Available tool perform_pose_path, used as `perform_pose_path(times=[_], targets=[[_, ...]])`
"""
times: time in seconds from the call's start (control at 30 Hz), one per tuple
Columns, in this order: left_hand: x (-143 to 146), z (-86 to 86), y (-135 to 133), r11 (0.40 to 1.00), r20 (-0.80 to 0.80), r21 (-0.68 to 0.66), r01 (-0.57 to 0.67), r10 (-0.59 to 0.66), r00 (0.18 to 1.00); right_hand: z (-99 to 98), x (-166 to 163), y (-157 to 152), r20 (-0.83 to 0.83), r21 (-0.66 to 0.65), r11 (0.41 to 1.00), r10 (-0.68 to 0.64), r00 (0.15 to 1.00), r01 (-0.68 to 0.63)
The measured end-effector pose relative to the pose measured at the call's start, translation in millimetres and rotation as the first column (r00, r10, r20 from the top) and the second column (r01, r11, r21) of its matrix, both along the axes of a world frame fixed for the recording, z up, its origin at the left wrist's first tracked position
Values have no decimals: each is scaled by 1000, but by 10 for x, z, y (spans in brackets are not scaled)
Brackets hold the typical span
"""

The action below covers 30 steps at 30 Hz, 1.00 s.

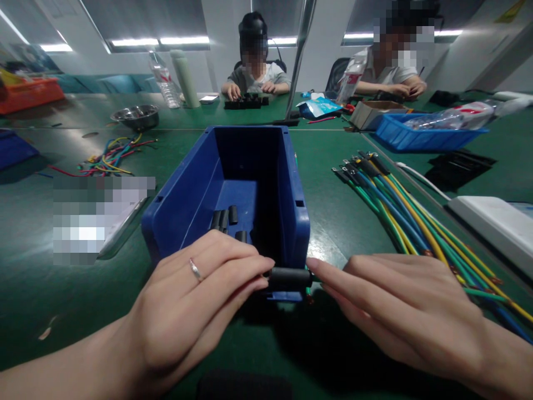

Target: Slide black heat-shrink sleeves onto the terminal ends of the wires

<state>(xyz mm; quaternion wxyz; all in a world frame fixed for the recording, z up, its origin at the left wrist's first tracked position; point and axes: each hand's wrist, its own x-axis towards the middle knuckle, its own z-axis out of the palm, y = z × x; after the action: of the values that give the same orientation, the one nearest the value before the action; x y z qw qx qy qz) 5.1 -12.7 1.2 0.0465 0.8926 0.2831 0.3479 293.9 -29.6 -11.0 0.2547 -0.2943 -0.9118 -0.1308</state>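
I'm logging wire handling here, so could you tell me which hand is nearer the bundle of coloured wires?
Right. The right hand lies against the bundle of coloured wires; the left hand is across the blue bin.

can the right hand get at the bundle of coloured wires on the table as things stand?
Probably yes. The right hand lies beside the wire bundle with nothing between them, but its fingertips are at the black sleeve held with the left hand, so it would have to let go.

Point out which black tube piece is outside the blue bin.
The black tube pinched between left hand and right hand; the others lie inside the blue bin.
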Motion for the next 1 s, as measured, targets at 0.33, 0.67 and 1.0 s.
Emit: perform_pose_path(times=[0.33, 0.67, 1.0], targets=[[-77, -60, 13, 1000, -82, 9, 22, -22, 996, -41, 39, -25, 2, -24, 1000, -14, 1000, 14], [-68, -99, 33, 997, -78, 66, 45, -40, 996, -16, 45, -22, 54, -31, 1000, -3, 999, 5], [-28, -112, 24, 995, -42, 53, 89, -87, 995, 36, 0, 1, 48, -17, 1000, 22, 999, -21]])
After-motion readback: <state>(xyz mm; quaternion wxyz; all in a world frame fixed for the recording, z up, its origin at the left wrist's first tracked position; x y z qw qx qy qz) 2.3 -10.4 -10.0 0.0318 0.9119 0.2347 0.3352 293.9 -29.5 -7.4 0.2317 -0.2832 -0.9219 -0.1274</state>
